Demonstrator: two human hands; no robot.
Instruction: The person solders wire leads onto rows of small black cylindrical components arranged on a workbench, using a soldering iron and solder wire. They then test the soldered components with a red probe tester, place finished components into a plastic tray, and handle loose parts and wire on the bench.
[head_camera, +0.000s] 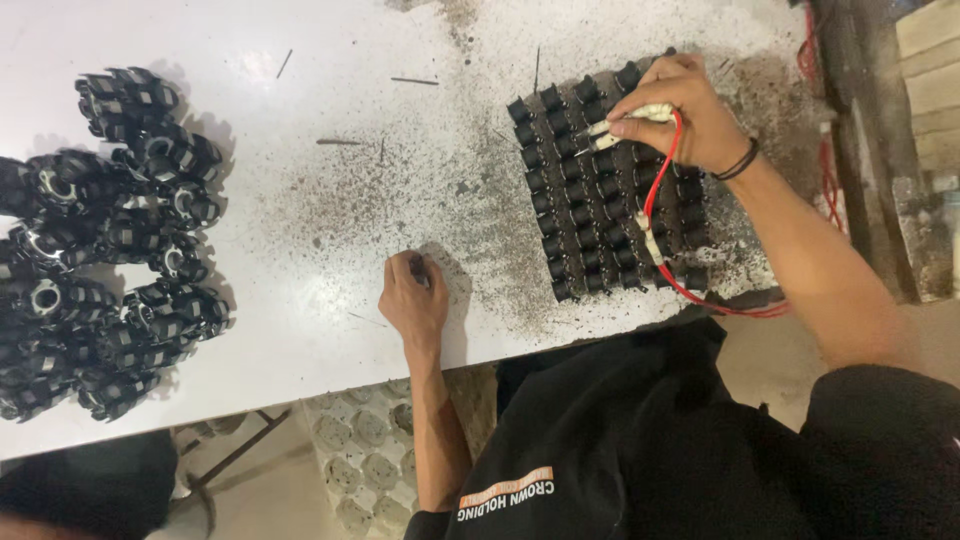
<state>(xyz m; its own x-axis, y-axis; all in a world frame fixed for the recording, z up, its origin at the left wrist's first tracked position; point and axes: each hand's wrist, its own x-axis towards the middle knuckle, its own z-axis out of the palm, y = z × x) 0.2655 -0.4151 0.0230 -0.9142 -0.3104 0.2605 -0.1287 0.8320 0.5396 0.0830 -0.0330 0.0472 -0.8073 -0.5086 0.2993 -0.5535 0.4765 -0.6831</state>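
Red-wired probe (640, 113), pinched in the right hand (685, 115), should meet each black part (600, 185) squarely; left hand (412, 300) rests fisted near the counter's (330, 80) front edge, contents unclear.

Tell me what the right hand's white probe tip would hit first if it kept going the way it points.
Probably the small black components in the grid just beyond the right hand; depth is unclear.

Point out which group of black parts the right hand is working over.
The tidy grid of small black parts at the table's right, under the right hand holding a red-wired probe; the other group is a loose heap far left.
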